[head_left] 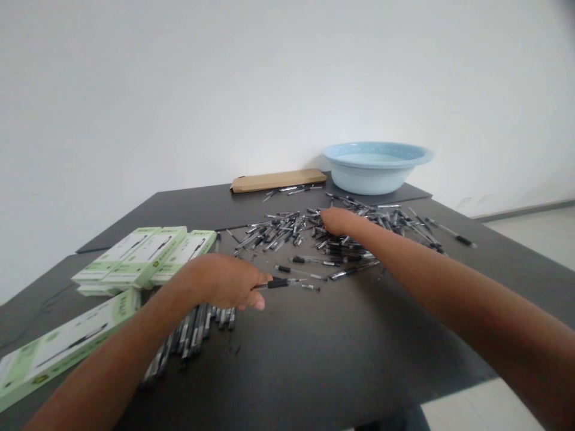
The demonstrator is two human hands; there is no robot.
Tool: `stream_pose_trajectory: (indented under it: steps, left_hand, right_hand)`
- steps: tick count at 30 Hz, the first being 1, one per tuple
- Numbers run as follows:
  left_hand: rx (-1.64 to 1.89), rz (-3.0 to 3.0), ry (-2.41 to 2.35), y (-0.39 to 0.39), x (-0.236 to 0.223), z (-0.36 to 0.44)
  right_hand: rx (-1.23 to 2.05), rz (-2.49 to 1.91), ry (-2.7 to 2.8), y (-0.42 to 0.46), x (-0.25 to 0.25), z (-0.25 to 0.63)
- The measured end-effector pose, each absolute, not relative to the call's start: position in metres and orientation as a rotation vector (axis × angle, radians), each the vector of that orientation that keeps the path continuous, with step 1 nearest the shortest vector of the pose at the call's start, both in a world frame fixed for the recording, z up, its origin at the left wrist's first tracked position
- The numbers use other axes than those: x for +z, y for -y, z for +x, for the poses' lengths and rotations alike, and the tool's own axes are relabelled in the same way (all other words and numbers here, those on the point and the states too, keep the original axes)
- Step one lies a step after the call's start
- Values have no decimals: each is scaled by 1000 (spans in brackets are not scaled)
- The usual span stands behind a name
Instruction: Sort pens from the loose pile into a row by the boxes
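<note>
My left hand [233, 281] is closed around a clear gel pen with a black grip [278, 282]; its tip end points right. Beneath that hand and wrist lies a bundle of pens [195, 332], set roughly side by side. Farther forward, my right hand [335, 220] reaches into a loose heap of pens [359, 242]. Its fingers are turned down and away, so whether they grip a pen is hidden. Between the two hands, a smaller cluster of pens [281, 230] lies scattered, with several single pens [314, 260] in front of the heap.
Green and white pen boxes [144, 254] are stacked at the left, and another box [72, 344] lies nearer, partly behind my left forearm. A light blue basin [377, 170] stands at the back right. Beside it, a flat brown cardboard piece [278, 179] rests on the dark table [305, 353].
</note>
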State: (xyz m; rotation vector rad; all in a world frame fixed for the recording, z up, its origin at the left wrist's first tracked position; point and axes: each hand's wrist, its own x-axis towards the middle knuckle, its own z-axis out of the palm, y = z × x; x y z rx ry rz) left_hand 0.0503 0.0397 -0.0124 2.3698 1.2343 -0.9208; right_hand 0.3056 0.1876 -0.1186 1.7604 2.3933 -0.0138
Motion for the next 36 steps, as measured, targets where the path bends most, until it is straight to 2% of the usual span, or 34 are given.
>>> stream_pose_trajectory:
  steps: [11, 16, 18, 22, 24, 29, 36]
  left_hand:
    - [-960, 2394, -1219, -39, -8, 47]
    - [-923, 2364, -1256, -44, -8, 48]
    - [-916, 2343, -1271, -47, -9, 49]
    - [-911, 2319, -1285, -55, -13, 47]
    - [-897, 2299, -1291, -59, -15, 45]
    - [-877, 2244, -1289, -66, -20, 40]
    - [-854, 2176, -1224, -75, -24, 35]
  right_hand:
    - [-143, 2013, -2522, -182, -98, 320]
    - [-329, 2133, -2658, -150, -87, 317]
    - [-486, 2110, -2756, -130, -87, 309]
    - [-1472, 1778, -2964, -88, -89, 288]
    - [-1741, 1601, -2955, -71, -88, 279]
    - [-2048, 1469, -2998, -48, -84, 264]
    - [-2107, 1445, -3070, -41, -90, 257]
